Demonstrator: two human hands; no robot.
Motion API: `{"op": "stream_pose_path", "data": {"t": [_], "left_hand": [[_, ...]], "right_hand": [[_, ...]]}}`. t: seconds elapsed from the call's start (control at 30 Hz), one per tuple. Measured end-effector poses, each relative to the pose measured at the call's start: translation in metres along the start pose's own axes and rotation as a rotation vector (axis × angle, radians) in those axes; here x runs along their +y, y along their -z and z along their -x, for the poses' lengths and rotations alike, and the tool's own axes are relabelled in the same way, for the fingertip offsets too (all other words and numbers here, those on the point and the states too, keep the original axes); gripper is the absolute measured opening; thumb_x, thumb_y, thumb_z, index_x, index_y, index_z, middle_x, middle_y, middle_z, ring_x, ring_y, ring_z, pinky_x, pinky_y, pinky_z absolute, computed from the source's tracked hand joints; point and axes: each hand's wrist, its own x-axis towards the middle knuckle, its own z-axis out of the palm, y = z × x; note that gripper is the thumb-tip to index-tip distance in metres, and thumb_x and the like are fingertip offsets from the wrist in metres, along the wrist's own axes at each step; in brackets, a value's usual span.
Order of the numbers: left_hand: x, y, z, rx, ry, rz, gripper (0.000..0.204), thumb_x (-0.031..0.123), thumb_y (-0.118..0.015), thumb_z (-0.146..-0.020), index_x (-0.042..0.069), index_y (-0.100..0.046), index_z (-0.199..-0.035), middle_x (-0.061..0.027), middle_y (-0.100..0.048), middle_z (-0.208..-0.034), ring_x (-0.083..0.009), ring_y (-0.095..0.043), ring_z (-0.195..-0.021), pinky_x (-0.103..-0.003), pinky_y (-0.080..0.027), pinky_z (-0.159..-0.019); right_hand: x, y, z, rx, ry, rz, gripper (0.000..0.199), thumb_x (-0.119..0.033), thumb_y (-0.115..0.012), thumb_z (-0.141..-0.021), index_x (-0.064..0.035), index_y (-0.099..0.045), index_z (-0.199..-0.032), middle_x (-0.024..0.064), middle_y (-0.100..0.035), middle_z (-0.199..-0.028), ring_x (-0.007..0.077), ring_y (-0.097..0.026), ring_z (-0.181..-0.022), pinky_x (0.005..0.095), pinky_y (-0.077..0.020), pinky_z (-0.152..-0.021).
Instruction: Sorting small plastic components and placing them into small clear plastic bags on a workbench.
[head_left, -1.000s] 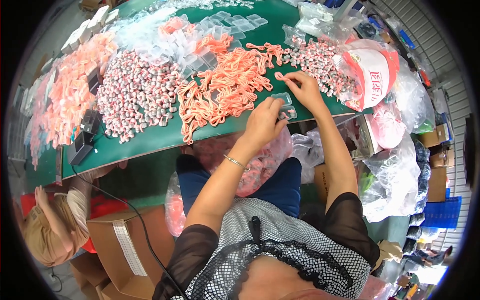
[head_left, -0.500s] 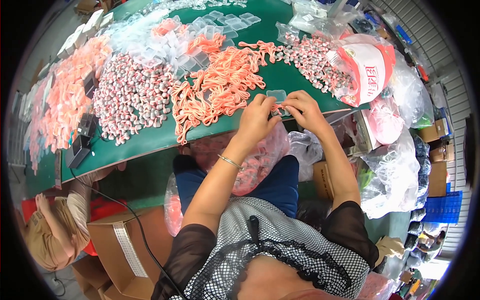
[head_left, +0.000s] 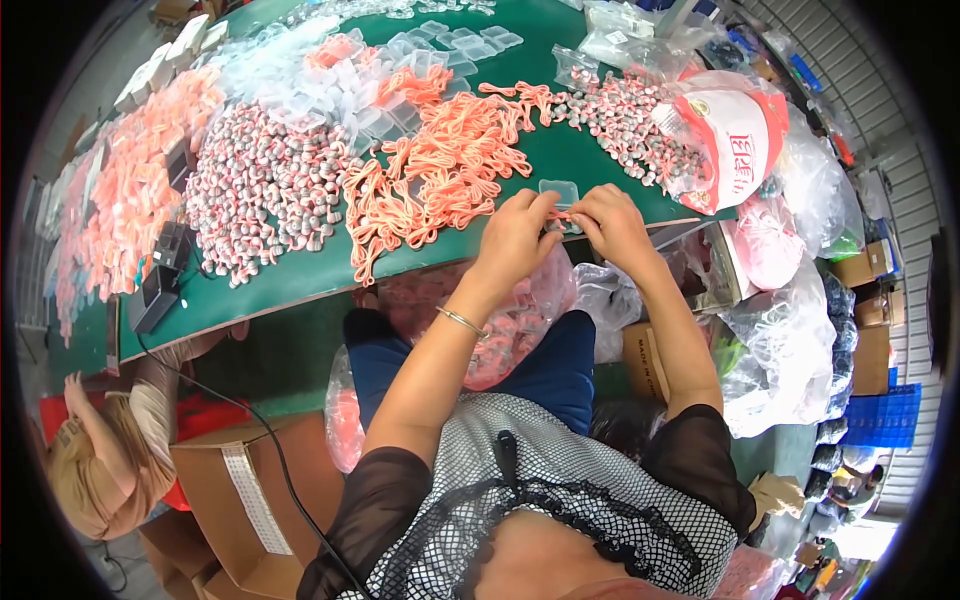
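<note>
At the table's front edge my left hand (head_left: 515,238) and my right hand (head_left: 612,226) are close together, fingers bent in a pinch. Between them is a small clear plastic case (head_left: 559,187), its lid standing up on the far side. A bit of pink-orange shows inside it between my fingertips, too small and covered to make out fully. Left of my hands lies a heap of looped orange cords (head_left: 450,150). Beyond my right hand is a pile of small grey-and-pink pieces (head_left: 630,125), spilling from a white and red bag (head_left: 735,140).
A larger heap of grey-and-pink pieces (head_left: 262,190) lies to the left, with clear cases (head_left: 390,75) behind. Farther left are filled orange cases (head_left: 140,200) and a black device (head_left: 155,297) with a cable. Another person (head_left: 110,450) sits near cardboard boxes (head_left: 245,500).
My hands stay at the case with slight finger shifts; my right fingers have drawn in a little. The person at the left has moved an arm slightly.
</note>
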Motion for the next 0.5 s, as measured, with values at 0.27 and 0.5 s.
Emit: {"op": "stream_pose_path", "data": {"t": [0.27, 0.5], "left_hand": [[-0.004, -0.001, 0.002, -0.012, -0.027, -0.057, 0.038, 0.011, -0.077, -0.072, 0.008, -0.064, -0.108, -0.0118, -0.057, -0.093, -0.0314, -0.061, -0.085, -0.041, -0.051, -0.072], [-0.002, -0.002, 0.001, -0.017, -0.051, -0.043, 0.046, 0.010, -0.077, -0.071, 0.004, -0.058, -0.113, -0.0135, -0.058, -0.095, -0.0338, -0.060, -0.088, -0.042, -0.050, -0.075]], "right_hand": [[0.010, 0.001, -0.017, -0.025, -0.182, -0.113, 0.016, -0.011, -0.067, -0.082, -0.0056, -0.066, -0.097, 0.0081, -0.062, -0.088, 0.0290, -0.059, -0.088, 0.0411, -0.0473, -0.076], [0.016, -0.015, -0.020, 0.038, -0.236, -0.218, 0.023, -0.004, -0.072, -0.078, -0.0019, -0.064, -0.100, 0.0106, -0.059, -0.084, 0.0231, -0.059, -0.070, 0.0329, -0.0490, -0.065]]}}
